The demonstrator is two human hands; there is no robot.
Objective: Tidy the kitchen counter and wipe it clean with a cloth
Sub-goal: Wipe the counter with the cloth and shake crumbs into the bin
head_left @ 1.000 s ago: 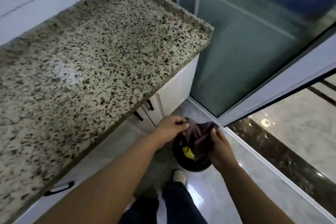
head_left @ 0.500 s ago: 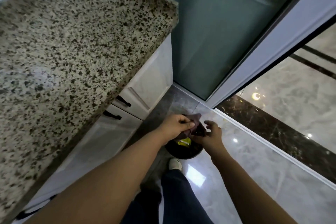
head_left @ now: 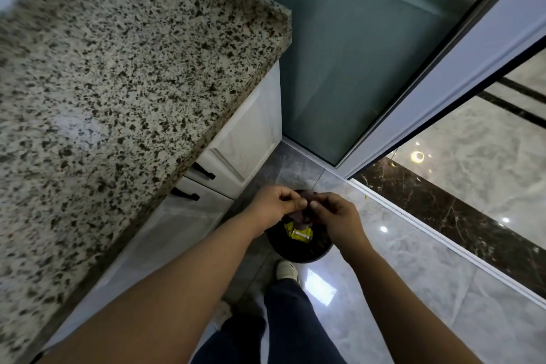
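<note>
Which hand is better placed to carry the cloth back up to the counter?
Left, probably. Both hands pinch the cloth above the bin, but the left hand is on the counter side; the right hand would reach across.

Cloth (head_left: 301, 216) — dark purple-brown, bunched, pinched between both hands. Speckled granite worktop (head_left: 124, 74) — bare to its end edge.

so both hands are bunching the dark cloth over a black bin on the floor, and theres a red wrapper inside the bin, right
Not quite: the wrapper in the bin is yellow, not red, as the head view shows. The rest holds: the left hand and right hand are bunching the dark cloth over the black bin on the floor.
</note>
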